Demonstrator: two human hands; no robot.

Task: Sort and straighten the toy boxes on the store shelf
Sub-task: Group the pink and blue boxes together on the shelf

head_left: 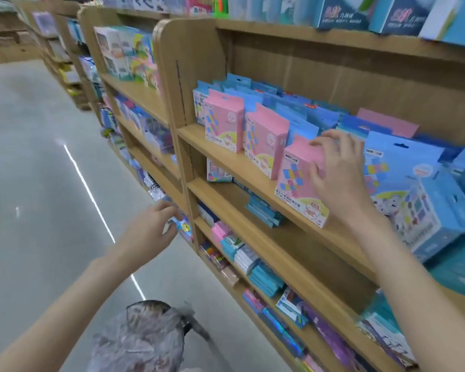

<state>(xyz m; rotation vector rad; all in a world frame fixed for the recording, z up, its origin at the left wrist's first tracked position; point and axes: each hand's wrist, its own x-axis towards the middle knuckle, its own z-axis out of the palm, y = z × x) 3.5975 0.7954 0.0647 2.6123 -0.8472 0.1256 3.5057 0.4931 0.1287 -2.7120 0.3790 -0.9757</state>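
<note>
the right hand (pixel 333 167) has its fingers curled over the top and side of a pink box (pixel 300 181), holding it. the box stands on the front edge of the wooden shelf (pixel 255 181) and leans a little. at about 10 o'clock from this box stand two more pink boxes (pixel 265 140) in a row, one behind the other toward the far end. at 3 o'clock from the hand is a big blue box (pixel 424 202), just beside the wrist. behind them all, at 12 o'clock, blue boxes (pixel 301 111) are packed close together. the left hand (pixel 156 226) floats at 8 o'clock, well apart, near the lower shelves, fingers loose and bent, holding nothing. below it is the grey floor (pixel 38 183).
</note>
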